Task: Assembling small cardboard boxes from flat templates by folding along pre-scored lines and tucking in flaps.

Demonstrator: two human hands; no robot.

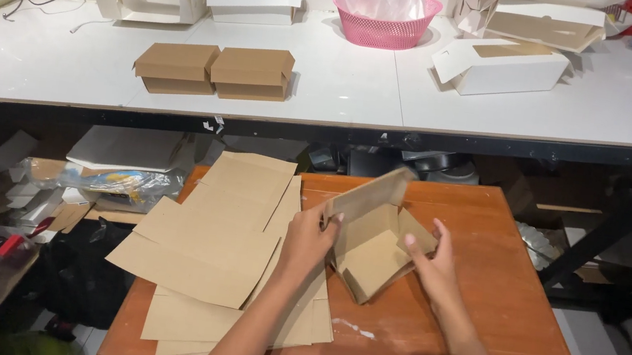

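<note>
Your one camera sits on your head, looking steeply down and forward, close over the wooden table (476, 321), the white counter (344, 84) farther ahead.

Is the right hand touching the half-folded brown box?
Touching. The head view shows the right hand with fingers on a side flap of the half-folded box.

Bright overhead light, sharp, slight edge distortion
</note>
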